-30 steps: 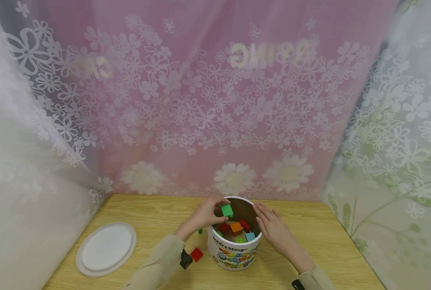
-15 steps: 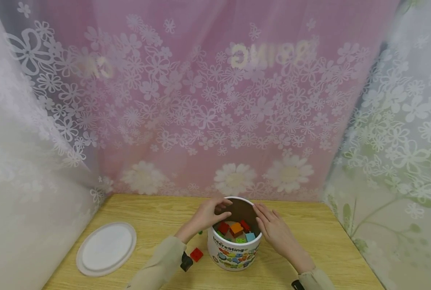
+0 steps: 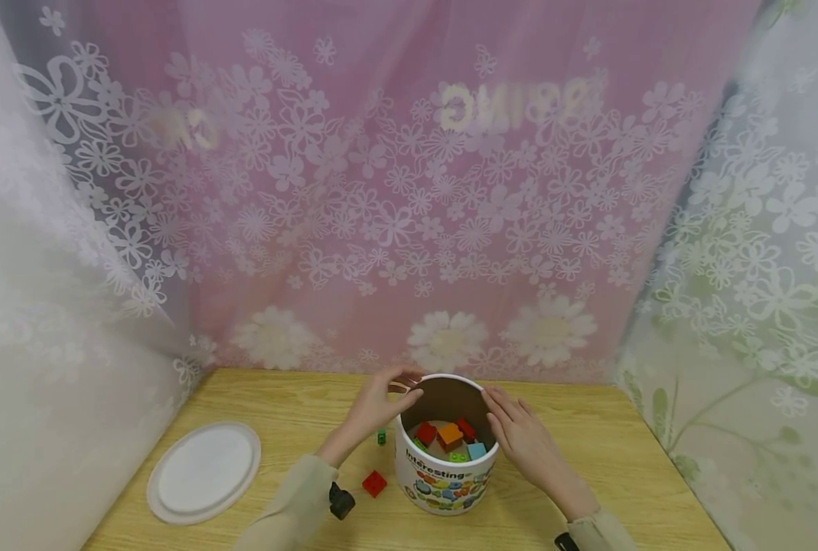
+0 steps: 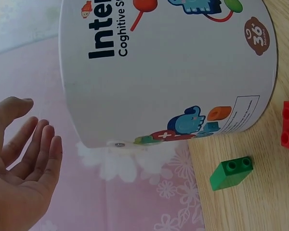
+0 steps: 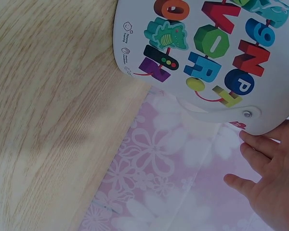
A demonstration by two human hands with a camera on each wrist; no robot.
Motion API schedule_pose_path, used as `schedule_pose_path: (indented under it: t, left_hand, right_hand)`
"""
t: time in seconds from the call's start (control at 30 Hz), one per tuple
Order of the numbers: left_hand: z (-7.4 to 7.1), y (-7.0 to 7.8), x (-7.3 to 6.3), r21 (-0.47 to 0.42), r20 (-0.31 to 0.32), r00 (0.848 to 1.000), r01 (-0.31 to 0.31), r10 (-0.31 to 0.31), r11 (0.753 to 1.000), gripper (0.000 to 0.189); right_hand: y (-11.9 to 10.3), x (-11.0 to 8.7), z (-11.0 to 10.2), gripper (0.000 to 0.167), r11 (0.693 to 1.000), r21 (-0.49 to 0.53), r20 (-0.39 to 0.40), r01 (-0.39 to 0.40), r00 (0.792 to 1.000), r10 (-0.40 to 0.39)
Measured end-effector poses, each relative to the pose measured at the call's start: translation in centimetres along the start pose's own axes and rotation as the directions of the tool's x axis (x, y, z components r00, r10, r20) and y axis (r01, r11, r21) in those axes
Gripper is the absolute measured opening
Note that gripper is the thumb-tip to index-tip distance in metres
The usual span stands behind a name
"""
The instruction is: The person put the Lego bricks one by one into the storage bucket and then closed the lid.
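Note:
A white printed bucket [image 3: 443,482] stands upright on the table, with several building blocks inside, among them an orange block [image 3: 450,437] and a light blue block [image 3: 476,451]. My left hand [image 3: 379,398] is at the bucket's left rim, fingers loosely bent and holding nothing; the left wrist view shows its palm bare. My right hand [image 3: 524,438] rests on the right rim with fingers extended, and in the right wrist view its fingertips touch the bucket wall. Outside the bucket on the left lie a red block [image 3: 374,484] and a green block [image 4: 231,172].
A round white lid [image 3: 205,473] lies flat at the table's left. Floral curtains [image 3: 409,229] hang behind and on both sides of the wooden table [image 3: 298,405]. A black wrist device [image 3: 341,501] is on the left sleeve.
The left hand held a light green block over the bucket, let it go, then moved left from above the opening to the rim. The right hand has stayed in place.

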State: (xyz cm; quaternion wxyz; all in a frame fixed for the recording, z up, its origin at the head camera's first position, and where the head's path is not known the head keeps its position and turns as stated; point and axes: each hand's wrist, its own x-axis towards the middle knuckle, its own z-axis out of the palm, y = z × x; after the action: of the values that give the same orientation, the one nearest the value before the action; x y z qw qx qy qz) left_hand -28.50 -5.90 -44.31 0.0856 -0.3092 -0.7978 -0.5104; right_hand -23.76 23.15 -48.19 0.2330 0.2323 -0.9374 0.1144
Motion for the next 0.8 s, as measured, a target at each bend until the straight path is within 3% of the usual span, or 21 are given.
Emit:
schedule_pose_path:
  t: [0.27,0.53,0.8]
  left_hand:
    - [-1.4,-0.5,-1.1,-0.007,-0.062,0.997,0.046,-0.046,0.999,0.034]
    - [-2.4,-2.5,-3.2,-0.005,-0.108,0.991,0.073,-0.073,0.997,0.035]
    - [-2.2,-4.9,-6.0,0.022,-0.08,0.989,0.127,-0.125,0.992,0.037]
  right_hand:
    - [-0.1,0.0,-0.3,0.046,1.0,0.007,0.036,-0.021,0.999,0.021]
    - [-0.4,0.1,-0.5,0.047,0.999,0.029,0.032,-0.017,0.999,0.016]
    - [-0.2,0.0,-0.3,0.047,1.0,0.019,0.011,-0.003,1.0,0.003]
